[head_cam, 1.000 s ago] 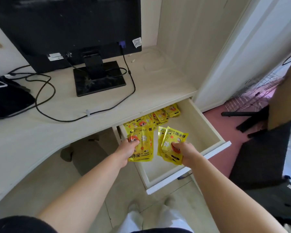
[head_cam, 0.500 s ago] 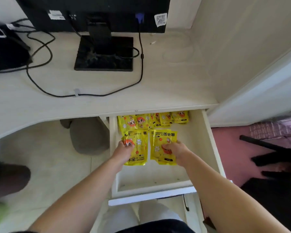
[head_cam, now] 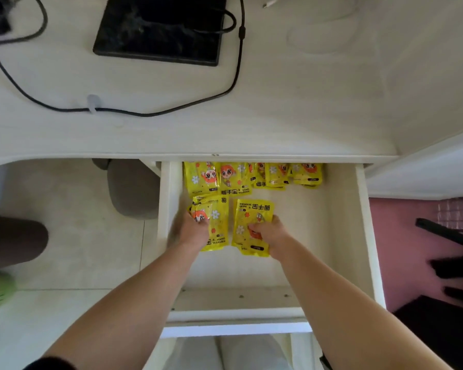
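The left packets [head_cam: 217,222] are being gripped along their left edge by the left hand [head_cam: 193,232], fingers curled round them. The right packets [head_cam: 251,216] are being pinched by the right hand [head_cam: 268,232], fingertips pressing on the printed face. Both bundles are being held low over the floor of the drawer [head_cam: 329,236], in its left half, just in front of the back row of packets [head_cam: 251,176] lying along the drawer's rear edge under the front edge of the bench [head_cam: 292,116].

Compared with 1 second ago, the right packets are no longer being held fanned and tilted. They are now being squared up and brought down nearly flat, and a narrow gap is being kept between the 2 bundles. This is being read as the laying-down step nearing its end, with a 2nd row being started in front of the 1st. Release is judged to be the move remaining.

Each bundle's long axis is being kept running from the drawer's front to its back. The top left packet is being set with its "HAND WARMER" line toward the drawer's front. The right bundle is being set the opposite way, with that line toward the back. Whether the bundles are already touching the drawer floor cannot be told.
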